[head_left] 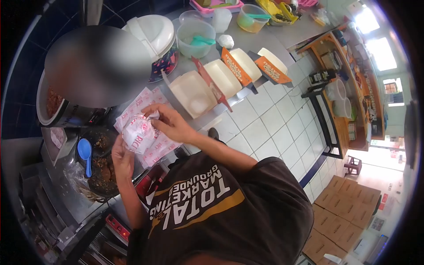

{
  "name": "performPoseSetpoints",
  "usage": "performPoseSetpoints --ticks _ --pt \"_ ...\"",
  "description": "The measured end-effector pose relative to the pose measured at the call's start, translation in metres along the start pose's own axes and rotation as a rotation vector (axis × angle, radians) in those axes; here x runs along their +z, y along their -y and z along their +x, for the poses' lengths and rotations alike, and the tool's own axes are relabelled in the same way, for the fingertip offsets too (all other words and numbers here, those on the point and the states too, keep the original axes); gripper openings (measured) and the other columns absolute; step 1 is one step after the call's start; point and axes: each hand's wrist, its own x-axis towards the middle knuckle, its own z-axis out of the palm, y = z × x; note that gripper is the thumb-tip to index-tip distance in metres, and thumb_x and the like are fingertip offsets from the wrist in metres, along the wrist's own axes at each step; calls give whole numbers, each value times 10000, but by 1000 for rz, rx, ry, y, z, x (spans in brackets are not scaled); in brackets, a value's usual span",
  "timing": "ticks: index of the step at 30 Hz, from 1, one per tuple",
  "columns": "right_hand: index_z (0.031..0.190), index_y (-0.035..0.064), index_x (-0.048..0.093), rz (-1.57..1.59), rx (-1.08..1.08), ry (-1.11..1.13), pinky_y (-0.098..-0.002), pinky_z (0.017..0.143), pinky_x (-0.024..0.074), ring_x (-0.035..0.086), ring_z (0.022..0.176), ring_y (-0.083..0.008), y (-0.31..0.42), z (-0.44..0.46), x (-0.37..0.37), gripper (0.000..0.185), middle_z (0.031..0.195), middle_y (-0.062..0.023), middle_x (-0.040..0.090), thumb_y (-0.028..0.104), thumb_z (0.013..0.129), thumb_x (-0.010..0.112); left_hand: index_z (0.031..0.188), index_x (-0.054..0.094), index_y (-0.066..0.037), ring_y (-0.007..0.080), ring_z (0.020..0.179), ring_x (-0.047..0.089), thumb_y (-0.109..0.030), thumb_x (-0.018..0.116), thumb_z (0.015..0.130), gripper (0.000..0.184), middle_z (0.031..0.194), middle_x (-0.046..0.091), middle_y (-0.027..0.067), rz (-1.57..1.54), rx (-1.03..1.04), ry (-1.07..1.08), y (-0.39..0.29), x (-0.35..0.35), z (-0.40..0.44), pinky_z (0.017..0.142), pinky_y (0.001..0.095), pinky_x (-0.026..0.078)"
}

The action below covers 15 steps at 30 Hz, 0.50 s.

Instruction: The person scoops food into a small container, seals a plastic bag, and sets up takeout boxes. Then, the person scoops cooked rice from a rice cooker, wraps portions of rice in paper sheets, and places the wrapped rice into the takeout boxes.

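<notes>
A small bundle in white paper with red "RICE" print (140, 132) is held between both hands, over loose sheets of the same paper (160, 148). My left hand (122, 154) grips its near left side, with the fingers partly hidden behind it. On its right, my right hand (170, 123) is closed on the gathered paper edge. What the paper wraps is hidden. To the right of the hands stand open boxes, among them a tan one (190, 90) with a whitish round thing inside and one with an orange side (236, 66).
A black tray of dark food (104, 165) with a blue spoon (85, 152) lies left. Behind are a pot (43, 106), a white-lidded container (157, 33) and plastic tubs (194, 42). Shelves (349, 88) and cartons (340, 212) stand right.
</notes>
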Motion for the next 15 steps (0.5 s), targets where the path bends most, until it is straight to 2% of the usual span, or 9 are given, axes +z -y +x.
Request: performPoseSetpoints --ticks 1,4,5,6,8,10,12,13,15 --pt "1303 -32 519 56 162 -90 -289 927 454 567 1073 -161 19 -13 -2 342 1135 -81 612 -3 963 533 1341 443 36 230 1243 577 29 610 899 472 1314 591 150 -73 -4 82 3 8 -3 1093 390 434" --pt "1379 -9 459 7 122 -184 -270 968 421 534 1111 -134 53 -42 -21 376 1154 -62 597 89 1022 524 1300 457 44 231 1203 600 13 638 898 442 1272 610 149 -65 133 61 19 79 -12 1073 388 452" --pt "1375 -10 472 -171 -78 -266 -276 829 471 558 939 -110 59 -48 -27 412 1072 -69 626 140 1009 586 1252 475 28 200 1166 612 2 657 894 402 1239 629 143 8 129 6 24 103 -16 1043 350 457" --pt "1375 -10 472 -163 -72 -258 -276 829 471 558 939 -110 68 -54 -37 412 1072 -69 626 140 1009 586 1252 475 28 200 1166 612 2 657 894 402 1239 629 143 13 128 -5 27 127 -18 1043 350 457" --pt "1396 -1 453 141 94 -136 -286 896 468 562 1018 -116 94 -68 -65 454 1118 -76 624 192 1015 606 1161 505 21 120 957 650 69 636 897 299 1105 684 117 162 318 -12 29 168 -17 865 266 508" --pt "1396 15 464 289 215 -56 -294 966 453 559 1097 -121 108 -83 -98 480 1182 -71 621 227 1003 638 1110 532 4 126 906 660 -5 726 860 317 1047 695 108 235 332 -12 37 173 -15 819 288 522" --pt "1395 33 474 364 349 -8 -298 989 451 554 1135 -120 130 -95 -123 476 1216 -56 614 222 996 651 1061 558 -9 157 819 667 -80 818 768 399 954 692 114 719 634 318 34 176 5 739 319 528" --pt "1397 44 485 420 423 14 -297 1006 446 553 1144 -121 129 -102 -135 496 1219 -50 615 217 976 679 1062 580 -27 196 755 655 -114 850 687 470 873 663 104 882 633 339 24 186 8 674 347 514" --pt "1424 39 462 382 438 193 -312 1029 433 549 1171 -133 137 -107 -159 560 1250 -60 605 209 948 702 1091 580 -33 212 724 637 -109 845 683 493 844 636 99 923 519 361 7 215 17 657 353 506"
